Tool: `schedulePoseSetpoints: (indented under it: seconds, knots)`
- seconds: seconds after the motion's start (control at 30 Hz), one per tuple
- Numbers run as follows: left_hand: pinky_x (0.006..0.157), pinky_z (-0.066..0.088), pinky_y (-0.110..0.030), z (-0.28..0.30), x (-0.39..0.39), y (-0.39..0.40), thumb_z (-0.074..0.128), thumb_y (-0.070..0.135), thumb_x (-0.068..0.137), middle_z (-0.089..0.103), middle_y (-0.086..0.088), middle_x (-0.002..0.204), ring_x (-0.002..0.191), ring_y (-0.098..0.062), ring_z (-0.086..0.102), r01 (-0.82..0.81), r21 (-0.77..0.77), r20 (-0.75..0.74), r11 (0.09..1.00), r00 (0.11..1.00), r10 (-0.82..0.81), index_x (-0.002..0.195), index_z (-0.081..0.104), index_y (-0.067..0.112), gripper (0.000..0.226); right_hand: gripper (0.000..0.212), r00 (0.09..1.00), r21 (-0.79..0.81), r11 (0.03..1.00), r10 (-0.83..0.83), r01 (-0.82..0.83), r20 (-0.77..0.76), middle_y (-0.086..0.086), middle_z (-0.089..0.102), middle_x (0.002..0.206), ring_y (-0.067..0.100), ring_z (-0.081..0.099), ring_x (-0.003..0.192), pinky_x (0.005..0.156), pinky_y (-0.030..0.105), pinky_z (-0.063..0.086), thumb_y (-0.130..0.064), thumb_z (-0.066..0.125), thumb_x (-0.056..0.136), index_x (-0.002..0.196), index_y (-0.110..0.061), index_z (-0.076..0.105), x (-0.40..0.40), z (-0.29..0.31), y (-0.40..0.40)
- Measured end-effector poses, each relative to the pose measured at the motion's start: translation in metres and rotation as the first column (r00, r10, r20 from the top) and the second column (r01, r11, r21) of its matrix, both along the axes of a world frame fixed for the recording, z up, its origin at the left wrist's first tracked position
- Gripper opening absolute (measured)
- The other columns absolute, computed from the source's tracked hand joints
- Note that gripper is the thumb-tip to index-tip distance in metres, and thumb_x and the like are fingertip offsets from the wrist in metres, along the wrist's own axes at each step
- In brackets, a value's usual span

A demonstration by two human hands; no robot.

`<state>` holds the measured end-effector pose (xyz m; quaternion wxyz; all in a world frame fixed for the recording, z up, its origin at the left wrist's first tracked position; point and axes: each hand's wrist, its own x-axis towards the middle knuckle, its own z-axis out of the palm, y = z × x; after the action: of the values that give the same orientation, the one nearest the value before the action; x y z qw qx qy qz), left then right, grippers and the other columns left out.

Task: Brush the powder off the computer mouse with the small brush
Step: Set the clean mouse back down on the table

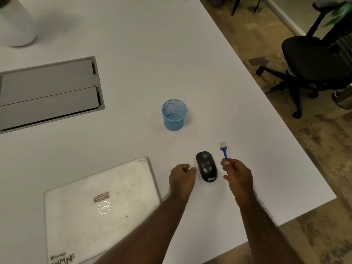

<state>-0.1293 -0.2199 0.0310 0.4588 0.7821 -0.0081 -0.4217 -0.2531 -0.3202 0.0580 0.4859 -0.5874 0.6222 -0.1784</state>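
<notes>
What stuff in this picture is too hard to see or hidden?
All from the head view:
- Powder on the mouse: too small and dim to make out.
- Brush handle end: hidden inside the right hand.
- Left hand: curled beside the mouse; whether the thumb touches it is unclear.
- Laptop: near corner cut off by the bottom edge.
- Sticker on the laptop: blurred, unreadable.
- White pot, top left: blurred, cut off.

one mouse (206,166), one brush (223,151), one mesh cup (174,115), one laptop (99,210), two hands (182,176), one chair (314,58).
</notes>
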Motion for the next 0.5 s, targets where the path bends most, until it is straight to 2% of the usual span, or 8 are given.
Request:
schedulePoseSetpoints:
  seconds: [0.13,0.23,0.33,0.43,0.5]
  knots:
    - [0.088,0.056,-0.038,0.006,0.018,0.035,0.056,0.015,0.089,0.067,0.0,0.107,0.095,-0.018,0.066,0.058,-0.041,0.15,0.997,0.987,-0.052,0.103,0.068,0.022,0.02,0.023,0.997,-0.059,0.996,-0.062,0.064,0.036,0.006,0.069,0.096,0.021,0.065,0.081,0.075,0.041,0.059,-0.018,0.062,0.098,0.116,-0.008,0.071,0.003,0.019,-0.006]
    - [0.08,0.055,-0.027,0.016,0.037,0.062,0.056,0.006,0.088,0.066,0.006,0.099,0.086,-0.007,0.065,0.08,-0.092,0.354,0.993,0.934,-0.042,0.095,0.067,0.026,0.024,0.018,0.995,-0.128,0.989,-0.07,0.078,0.07,-0.001,0.071,0.092,0.014,0.066,0.078,0.073,0.041,0.061,-0.019,0.067,0.094,0.11,-0.013,0.072,0.019,0.04,-0.012]
    - [0.072,0.048,-0.017,0.025,0.068,0.089,0.054,-0.002,0.083,0.062,0.009,0.094,0.085,-0.007,0.062,0.125,-0.138,0.61,0.983,0.792,-0.014,0.093,0.067,0.024,0.03,0.005,0.996,-0.185,0.982,-0.027,0.041,0.081,-0.002,0.072,0.086,0.015,0.067,0.074,0.074,0.042,0.061,-0.021,0.071,0.091,0.094,-0.023,0.068,0.046,0.062,-0.018]
    - [0.087,0.041,-0.021,0.026,0.101,0.115,0.049,0.009,0.081,0.061,0.006,0.103,0.098,-0.016,0.059,0.205,-0.012,0.776,0.979,0.619,-0.12,0.103,0.066,0.017,0.029,0.005,0.996,-0.23,0.972,0.07,-0.055,0.06,-0.002,0.071,0.087,0.023,0.069,0.083,0.083,0.046,0.059,-0.017,0.069,0.092,0.096,-0.019,0.072,0.077,0.078,-0.023]
    - [0.097,0.04,-0.031,0.022,0.114,0.131,0.044,0.022,0.082,0.062,-0.001,0.116,0.11,-0.024,0.057,0.221,0.127,0.8,0.967,0.554,-0.232,0.116,0.064,0.014,0.04,0.014,0.991,-0.258,0.958,0.131,-0.123,0.017,0.005,0.073,0.097,0.027,0.069,0.091,0.088,0.046,0.057,-0.013,0.065,0.095,0.105,-0.011,0.074,0.097,0.082,-0.028]
